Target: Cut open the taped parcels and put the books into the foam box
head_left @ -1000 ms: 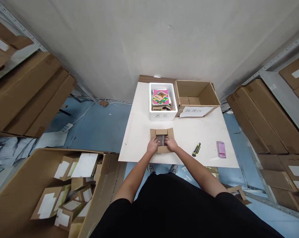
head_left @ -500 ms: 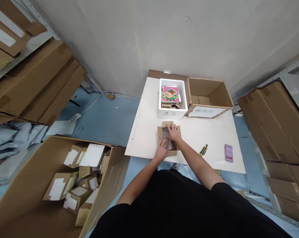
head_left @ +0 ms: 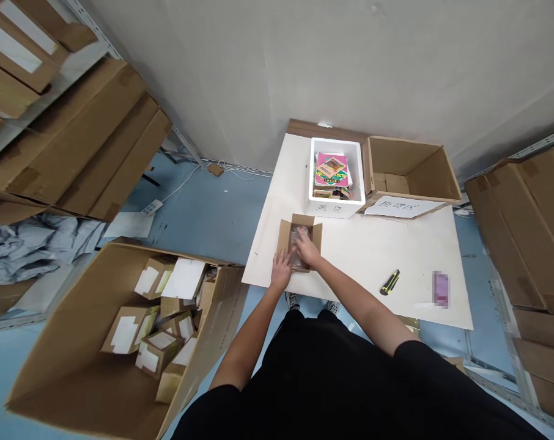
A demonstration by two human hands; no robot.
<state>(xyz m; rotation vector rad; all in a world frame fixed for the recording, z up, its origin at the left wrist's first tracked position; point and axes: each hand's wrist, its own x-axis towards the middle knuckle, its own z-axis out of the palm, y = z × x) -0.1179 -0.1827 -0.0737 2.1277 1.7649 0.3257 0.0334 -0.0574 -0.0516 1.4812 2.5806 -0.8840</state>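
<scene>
A small cardboard box [head_left: 284,236] stands on the white table with its flaps folded outward. Inside it lies clear plastic wrapping [head_left: 297,261]; what the plastic covers is hard to make out. My left hand [head_left: 282,269] rests at the box's near left corner, fingers stretched over the flap and edge. Reaching in from the right, my right hand [head_left: 307,249] has its fingers extended down onto the plastic. A black and yellow utility knife [head_left: 389,282] lies on the table, well to the right of both hands.
Behind the small box stand a white foam box [head_left: 335,209] holding colourful booklets [head_left: 332,168] and an open cardboard carton [head_left: 412,174] with a paper label. A purple blurred item [head_left: 441,288] lies at right. A large carton [head_left: 75,342] of small boxes is on the left floor; shelves flank both sides.
The small box's far flap now leans outward, and my right hand has moved from its far side into the middle. My left hand has shifted onto the left flap. The view has turned slightly left.
</scene>
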